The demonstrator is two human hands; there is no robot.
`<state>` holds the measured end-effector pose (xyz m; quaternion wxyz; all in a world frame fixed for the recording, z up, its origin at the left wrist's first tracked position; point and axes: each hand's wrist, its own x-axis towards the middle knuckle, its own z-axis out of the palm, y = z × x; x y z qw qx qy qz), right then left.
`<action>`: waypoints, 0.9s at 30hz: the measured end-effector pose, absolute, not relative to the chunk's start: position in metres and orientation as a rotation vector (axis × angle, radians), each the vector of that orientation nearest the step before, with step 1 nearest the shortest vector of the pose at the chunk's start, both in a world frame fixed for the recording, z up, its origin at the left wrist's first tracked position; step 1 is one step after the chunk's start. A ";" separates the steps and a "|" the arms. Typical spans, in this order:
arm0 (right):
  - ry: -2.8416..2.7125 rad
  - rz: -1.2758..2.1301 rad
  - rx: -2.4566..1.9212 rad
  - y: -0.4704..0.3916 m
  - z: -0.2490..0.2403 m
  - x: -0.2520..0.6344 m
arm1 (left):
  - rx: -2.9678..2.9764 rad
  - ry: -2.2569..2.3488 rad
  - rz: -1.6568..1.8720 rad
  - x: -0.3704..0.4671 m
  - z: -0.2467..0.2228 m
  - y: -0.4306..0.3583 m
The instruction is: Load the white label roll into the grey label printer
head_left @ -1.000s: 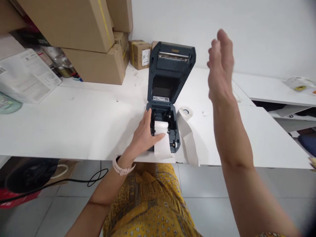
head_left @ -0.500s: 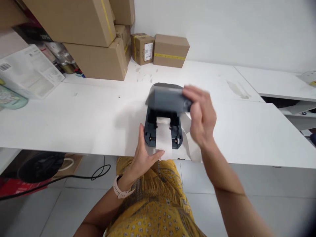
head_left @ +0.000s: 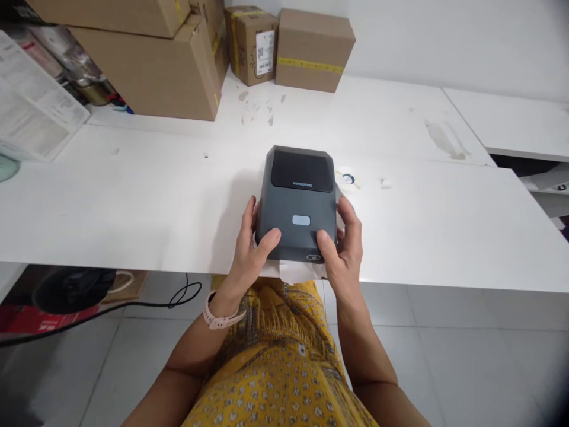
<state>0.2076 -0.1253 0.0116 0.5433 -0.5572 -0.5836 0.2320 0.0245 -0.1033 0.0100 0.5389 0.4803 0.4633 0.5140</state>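
A dark grey label printer (head_left: 297, 204) rests on the white table near its front edge, with its lid closed. My left hand (head_left: 251, 246) grips the printer's left side, thumb on top of the lid. On the right side my right hand (head_left: 344, 246) holds it in the same way, its thumb near the front right corner. White label paper (head_left: 296, 271) sticks out from the printer's front, over the table edge. The inside of the printer is hidden by the lid.
Cardboard boxes (head_left: 313, 50) stand along the wall at the back, with larger ones (head_left: 155, 77) stacked at the left. A white printed box (head_left: 40, 101) leans at the far left. A black cable (head_left: 146, 304) runs below the white table (head_left: 422, 237).
The printer's lid has come down and now covers the paper roll. My right hand has moved from the raised lid to the right side. The view has shifted slightly.
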 end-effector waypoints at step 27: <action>-1.181 1.025 -1.306 -0.120 0.008 0.208 | 0.951 0.986 0.846 0.050 0.008 -0.166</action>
